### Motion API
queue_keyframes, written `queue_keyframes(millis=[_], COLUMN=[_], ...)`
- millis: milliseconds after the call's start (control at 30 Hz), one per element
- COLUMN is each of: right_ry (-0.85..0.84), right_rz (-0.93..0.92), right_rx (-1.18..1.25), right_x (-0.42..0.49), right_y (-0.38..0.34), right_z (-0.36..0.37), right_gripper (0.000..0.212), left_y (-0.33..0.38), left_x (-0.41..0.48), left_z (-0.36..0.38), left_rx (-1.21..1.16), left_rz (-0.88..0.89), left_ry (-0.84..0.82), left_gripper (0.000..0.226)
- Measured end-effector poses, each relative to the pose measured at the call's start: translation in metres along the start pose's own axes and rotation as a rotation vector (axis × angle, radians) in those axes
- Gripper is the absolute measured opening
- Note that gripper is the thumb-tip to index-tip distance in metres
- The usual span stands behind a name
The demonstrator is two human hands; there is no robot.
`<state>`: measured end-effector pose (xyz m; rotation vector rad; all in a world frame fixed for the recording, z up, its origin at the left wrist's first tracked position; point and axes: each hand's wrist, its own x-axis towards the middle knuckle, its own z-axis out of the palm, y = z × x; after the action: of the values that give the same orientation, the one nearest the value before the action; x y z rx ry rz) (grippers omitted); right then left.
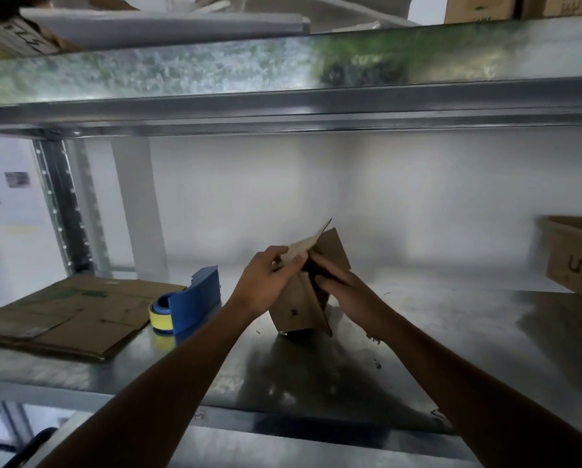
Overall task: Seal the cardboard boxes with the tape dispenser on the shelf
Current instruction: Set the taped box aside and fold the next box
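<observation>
A small brown cardboard box [296, 309] stands tilted on the metal shelf [451, 349] at the centre, its flaps up. My left hand [266, 282] pinches one light flap near its top edge. My right hand [347, 285] lies against the box's right side with its fingers reaching in between the flaps. A blue tape dispenser [195, 304] with a yellow roll rests on the shelf just left of my left hand, untouched.
Flattened cardboard [67, 315] lies at the shelf's left end. Another cardboard box [580, 261] with printed letters stands at the far right. An upper shelf [283, 96] with more boxes hangs overhead. A steel upright [63, 207] is at the left.
</observation>
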<state>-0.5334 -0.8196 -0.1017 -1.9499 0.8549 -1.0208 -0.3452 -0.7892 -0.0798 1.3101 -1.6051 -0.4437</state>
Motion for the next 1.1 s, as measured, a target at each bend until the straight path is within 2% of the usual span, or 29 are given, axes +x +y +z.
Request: queue_keyframes(millis=[67,200,367,467,567,633,733,800,867,967,1033,1100], right_ry=[-0.055,-0.065,-0.058,-0.107,-0.137,-0.091,0.012,0.048,0.074,0.089,0.031,-0.022], right_rz=[-0.037,-0.057,-0.075,-0.070,-0.068,-0.080,-0.122,-0.122,-0.112,-0.064,-0.037,-0.031], right_rx=[-0.046,-0.158,-0.243,-0.212,-0.229,-0.326,-0.441,-0.497,-0.586,-0.737,-0.821,-0.908], right_x=[0.004,0.012,0.017,0.019,0.022,0.025,0.029,0.030,0.032,0.032,0.028,0.025], right_y=[-0.003,-0.009,-0.006,-0.005,-0.002,-0.002,-0.005,-0.007,-0.006,-0.002,-0.001,0.001], right_z=[0.002,0.009,0.010,0.016,0.023,0.026,0.026,0.026,0.027,0.027,0.028,0.031], right_gripper=[0.044,0.032,0.035,0.040,0.058,0.070,0.069,0.072,0.082,0.097,0.110,0.120], left_y=[-0.001,-0.006,-0.007,-0.010,-0.009,-0.007,-0.015,-0.028,-0.042,-0.053,-0.059,-0.065], left_x=[0.000,0.006,0.004,0.002,-0.002,-0.004,-0.002,-0.005,-0.010,-0.018,-0.021,-0.025], left_z=[-0.002,-0.017,-0.036,-0.048,-0.061,-0.069,-0.082,-0.088,-0.090,-0.083,-0.077,-0.072], left_rx=[0.063,0.124,0.208,0.283,0.336,0.379,0.470,0.484,0.375,0.142,0.162,0.191], left_rz=[-0.070,-0.128,-0.111,-0.041,0.077,0.210,0.312,0.221,0.073,-0.127,-0.186,-0.201], left_ry=[0.037,0.070,-0.011,-0.093,-0.159,-0.178,-0.178,-0.151,-0.112,-0.051,-0.029,-0.036], left_gripper=[0.068,0.060,0.068,0.071,0.070,0.071,0.071,0.065,0.060,0.083,0.096,0.099])
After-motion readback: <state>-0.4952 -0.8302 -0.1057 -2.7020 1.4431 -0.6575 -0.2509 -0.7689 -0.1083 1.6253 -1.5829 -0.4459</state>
